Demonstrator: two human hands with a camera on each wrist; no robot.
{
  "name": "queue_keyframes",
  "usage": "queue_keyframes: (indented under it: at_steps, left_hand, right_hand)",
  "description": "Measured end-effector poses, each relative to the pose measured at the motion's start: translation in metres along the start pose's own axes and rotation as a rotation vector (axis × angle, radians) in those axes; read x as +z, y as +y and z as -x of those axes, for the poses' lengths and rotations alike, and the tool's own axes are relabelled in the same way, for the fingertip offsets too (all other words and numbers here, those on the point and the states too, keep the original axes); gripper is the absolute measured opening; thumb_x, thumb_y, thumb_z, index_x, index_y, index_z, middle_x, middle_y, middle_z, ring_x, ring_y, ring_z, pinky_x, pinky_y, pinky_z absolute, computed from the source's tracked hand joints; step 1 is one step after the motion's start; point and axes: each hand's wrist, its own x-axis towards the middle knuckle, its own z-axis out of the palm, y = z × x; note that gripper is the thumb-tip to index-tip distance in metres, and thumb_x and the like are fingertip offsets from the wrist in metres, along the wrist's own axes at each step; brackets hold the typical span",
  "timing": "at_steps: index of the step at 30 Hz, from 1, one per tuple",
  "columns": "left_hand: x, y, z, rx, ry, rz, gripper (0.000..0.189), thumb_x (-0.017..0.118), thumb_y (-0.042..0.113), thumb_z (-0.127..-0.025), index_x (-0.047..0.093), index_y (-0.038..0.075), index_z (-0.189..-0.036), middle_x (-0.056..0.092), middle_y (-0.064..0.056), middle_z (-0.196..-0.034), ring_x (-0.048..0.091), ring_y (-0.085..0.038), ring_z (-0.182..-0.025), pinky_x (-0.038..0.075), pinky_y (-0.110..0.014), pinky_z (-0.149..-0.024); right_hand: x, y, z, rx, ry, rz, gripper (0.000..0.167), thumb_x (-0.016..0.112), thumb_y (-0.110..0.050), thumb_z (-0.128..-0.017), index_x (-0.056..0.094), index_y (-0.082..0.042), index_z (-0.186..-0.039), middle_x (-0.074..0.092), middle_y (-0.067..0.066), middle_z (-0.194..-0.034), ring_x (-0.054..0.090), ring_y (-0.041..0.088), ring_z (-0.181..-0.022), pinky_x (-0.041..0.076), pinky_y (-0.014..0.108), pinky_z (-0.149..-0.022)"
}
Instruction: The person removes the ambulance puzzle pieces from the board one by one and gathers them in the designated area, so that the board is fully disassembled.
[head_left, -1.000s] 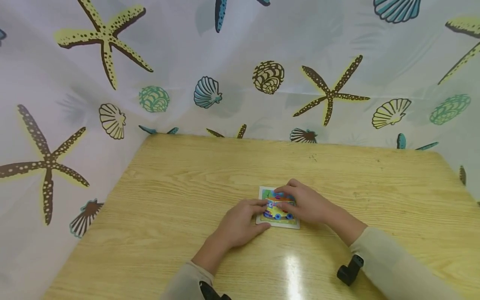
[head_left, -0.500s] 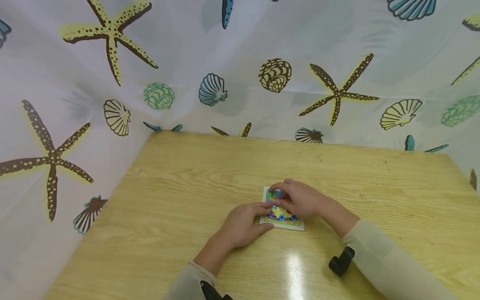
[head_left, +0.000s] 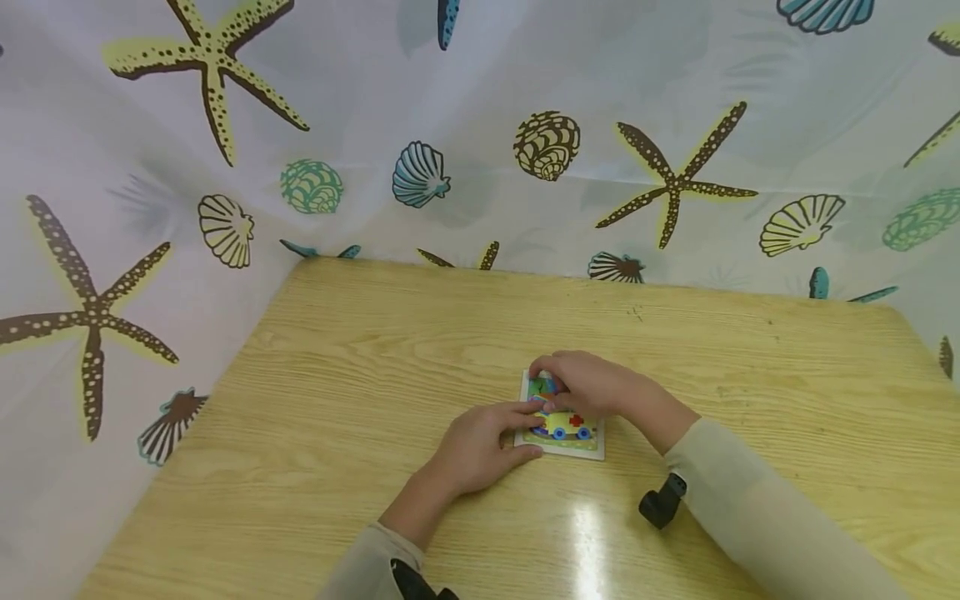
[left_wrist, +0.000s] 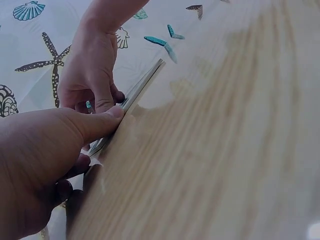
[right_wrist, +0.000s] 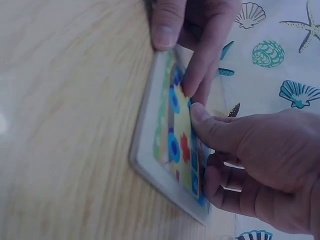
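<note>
A small white-bordered picture puzzle (head_left: 570, 451) lies on the wooden table, showing a yellow ambulance with a red cross and blue wheels. At its left side, my left hand (head_left: 476, 446) holds it, thumb (left_wrist: 112, 115) at the near edge and fingers reaching over the picture. My right hand (head_left: 592, 383) comes across the far right part, hiding much of the upper picture. In the right wrist view, its thumb (right_wrist: 207, 120) and curled fingers meet the puzzle's surface. Whether a separate loose piece sits between them is hidden.
The wooden table (head_left: 375, 350) surrounds the puzzle. A pale cloth (head_left: 480, 92) printed with starfish and shells hangs along the back and sides. Dark wrist devices (head_left: 663, 500) stick out from both sleeves.
My right hand has shifted left and slightly away from me over the puzzle, uncovering the ambulance's red cross. The left hand stays at the left edge. The head view has shifted slightly.
</note>
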Motion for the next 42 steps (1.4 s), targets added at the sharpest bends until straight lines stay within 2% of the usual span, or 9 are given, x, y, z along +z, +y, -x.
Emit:
queue_keyframes:
  at_steps: [4, 9, 13, 20, 25, 28, 33, 37, 42]
  left_hand:
    - [-0.001, -0.001, 0.0, 0.0, -0.011, -0.016, 0.039, 0.07, 0.04, -0.093, 0.07, 0.024, -0.128, 0.057, 0.01, -0.145, 0.054, -0.021, -0.135, 0.045, -0.047, -0.109]
    - [0.0, -0.001, 0.0, 0.001, -0.019, -0.035, 0.039, 0.069, 0.041, -0.093, 0.069, 0.024, -0.129, 0.057, 0.01, -0.143, 0.055, -0.021, -0.134, 0.045, -0.046, -0.109]
    - [-0.001, -0.001, -0.001, -0.005, -0.008, -0.039, 0.039, 0.07, 0.04, -0.092, 0.07, 0.024, -0.128, 0.061, 0.008, -0.139, 0.057, -0.021, -0.131, 0.046, -0.046, -0.108]
    - [-0.002, 0.0, 0.0, -0.016, -0.009, -0.053, 0.039, 0.07, 0.041, -0.093, 0.07, 0.025, -0.128, 0.064, 0.007, -0.136, 0.058, -0.021, -0.13, 0.047, -0.046, -0.107]
    - [-0.002, -0.001, 0.0, 0.004, -0.008, -0.055, 0.04, 0.07, 0.04, -0.093, 0.069, 0.023, -0.129, 0.059, 0.011, -0.141, 0.057, -0.019, -0.132, 0.046, -0.045, -0.108]
    - [0.0, -0.001, 0.001, 0.009, -0.009, -0.043, 0.04, 0.071, 0.04, -0.092, 0.069, 0.023, -0.129, 0.056, 0.013, -0.143, 0.055, -0.018, -0.133, 0.046, -0.044, -0.108]
    - [0.002, 0.0, 0.0, -0.001, -0.009, -0.034, 0.04, 0.071, 0.042, -0.091, 0.07, 0.025, -0.128, 0.056, 0.015, -0.143, 0.054, -0.016, -0.134, 0.044, -0.042, -0.11]
    - [0.002, 0.001, -0.001, -0.017, -0.009, -0.028, 0.041, 0.072, 0.042, -0.09, 0.07, 0.026, -0.127, 0.055, 0.015, -0.143, 0.054, -0.015, -0.134, 0.043, -0.042, -0.111]
    - [-0.001, 0.002, 0.0, -0.03, 0.001, -0.02, 0.04, 0.074, 0.041, -0.089, 0.071, 0.025, -0.126, 0.056, 0.014, -0.143, 0.054, -0.017, -0.135, 0.042, -0.043, -0.112]
  right_hand:
    - [-0.004, 0.001, -0.004, -0.016, 0.007, -0.012, 0.043, 0.071, -0.023, -0.094, 0.057, -0.009, -0.131, 0.058, 0.004, -0.093, 0.051, 0.014, -0.078, 0.045, 0.028, -0.072]
    - [-0.003, 0.002, -0.003, 0.004, 0.049, -0.069, 0.04, 0.075, -0.021, -0.091, 0.059, -0.012, -0.126, 0.057, 0.009, -0.112, 0.054, 0.015, -0.088, 0.049, 0.032, -0.081]
    - [0.0, 0.003, -0.001, 0.0, 0.098, -0.129, 0.04, 0.075, -0.018, -0.09, 0.059, -0.01, -0.126, 0.057, 0.009, -0.119, 0.057, 0.012, -0.082, 0.051, 0.029, -0.078]
    - [0.003, 0.005, 0.001, -0.029, 0.126, -0.174, 0.042, 0.072, -0.016, -0.093, 0.057, -0.011, -0.132, 0.059, 0.009, -0.117, 0.059, 0.011, -0.08, 0.052, 0.026, -0.074]
    - [0.004, 0.005, 0.004, -0.035, 0.173, -0.183, 0.025, 0.062, -0.015, -0.1, 0.064, -0.012, -0.124, 0.065, 0.006, -0.108, 0.063, 0.011, -0.084, 0.054, 0.029, -0.076]
    - [0.007, 0.009, 0.008, 0.013, 0.229, -0.25, 0.018, 0.06, -0.017, -0.101, 0.07, -0.01, -0.113, 0.07, 0.003, -0.098, 0.063, 0.011, -0.078, 0.053, 0.029, -0.07]
    - [0.009, 0.019, 0.025, 0.177, 0.323, -0.42, 0.017, 0.066, -0.023, -0.098, 0.072, -0.009, -0.105, 0.069, 0.004, -0.093, 0.063, 0.013, -0.078, 0.051, 0.028, -0.071]
    - [0.007, 0.029, 0.042, 0.313, 0.344, -0.616, 0.02, 0.066, -0.018, -0.097, 0.07, -0.001, -0.108, 0.066, 0.011, -0.096, 0.066, 0.017, -0.083, 0.058, 0.028, -0.074]
    - [0.0, 0.034, 0.057, 0.41, 0.348, -0.7, 0.024, 0.065, -0.016, -0.098, 0.067, 0.003, -0.112, 0.06, 0.013, -0.097, 0.068, 0.018, -0.082, 0.06, 0.028, -0.074]
